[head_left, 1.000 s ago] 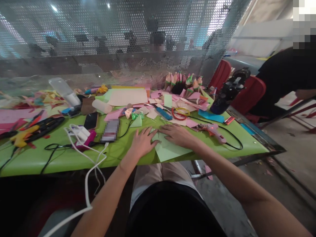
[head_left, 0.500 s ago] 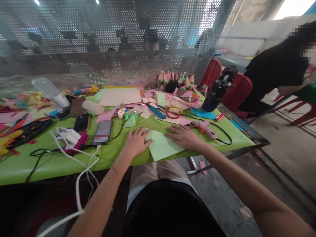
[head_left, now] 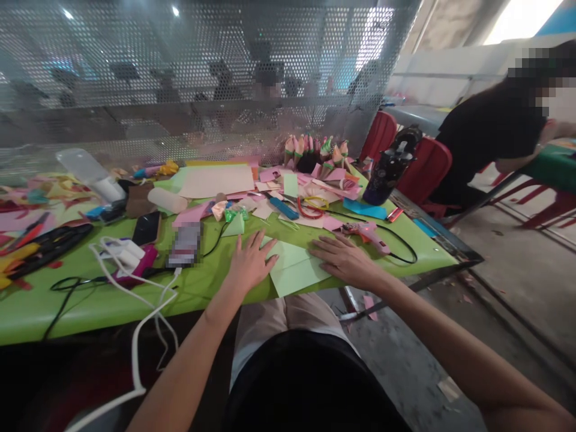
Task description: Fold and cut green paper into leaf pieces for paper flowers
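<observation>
A light green paper sheet (head_left: 294,269) lies on the green table (head_left: 90,294) near its front edge. My left hand (head_left: 249,261) rests flat on the sheet's left side, fingers spread. My right hand (head_left: 344,258) presses flat on its right side. Neither hand grips anything. A pink glue gun (head_left: 366,231) with a black cord lies just beyond my right hand.
Coloured paper scraps, a blue cutter (head_left: 282,207), a phone (head_left: 147,227), white chargers (head_left: 123,252) and pliers (head_left: 42,246) crowd the table. A dark bottle (head_left: 389,171) stands at the right. A perforated metal screen (head_left: 202,72) backs the table. A person in black sits at the right (head_left: 495,138).
My right hand has slid from the middle of the sheet to its right side, and the left hand has shifted slightly. The view has turned a little to the right.
</observation>
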A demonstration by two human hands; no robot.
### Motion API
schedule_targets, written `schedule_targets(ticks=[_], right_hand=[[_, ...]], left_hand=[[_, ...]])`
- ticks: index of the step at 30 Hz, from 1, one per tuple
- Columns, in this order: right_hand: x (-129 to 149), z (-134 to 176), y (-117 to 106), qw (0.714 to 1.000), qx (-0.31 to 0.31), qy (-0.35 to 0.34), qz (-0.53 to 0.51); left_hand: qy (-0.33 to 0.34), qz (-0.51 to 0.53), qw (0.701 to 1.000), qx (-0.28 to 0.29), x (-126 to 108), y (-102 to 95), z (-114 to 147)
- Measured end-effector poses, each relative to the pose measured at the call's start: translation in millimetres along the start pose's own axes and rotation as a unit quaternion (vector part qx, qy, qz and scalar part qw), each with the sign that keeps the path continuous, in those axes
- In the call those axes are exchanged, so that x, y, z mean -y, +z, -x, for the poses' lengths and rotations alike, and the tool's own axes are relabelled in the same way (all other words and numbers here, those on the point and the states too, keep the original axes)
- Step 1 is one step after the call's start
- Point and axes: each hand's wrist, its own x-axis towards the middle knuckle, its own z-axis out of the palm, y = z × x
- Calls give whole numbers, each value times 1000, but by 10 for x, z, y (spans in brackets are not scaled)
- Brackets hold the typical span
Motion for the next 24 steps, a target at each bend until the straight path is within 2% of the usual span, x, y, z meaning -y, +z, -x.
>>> schedule_targets(ticks=[9,14,19,24], right_hand=[[-18,202,-42,999,-15,21,-21],[-4,269,-85,996,-17,10,-84],[30,179,-46,989,-27,-15,-144],[8,15,41,978,-50,-31,-202]], left_hand=[[7,7,1000,-1,-49,37,18],[17,8,1000,-3,-50,20,-1],[29,43,998,-18,-57,-5,-5],[38,101,994,-5,-47,-61,41]])
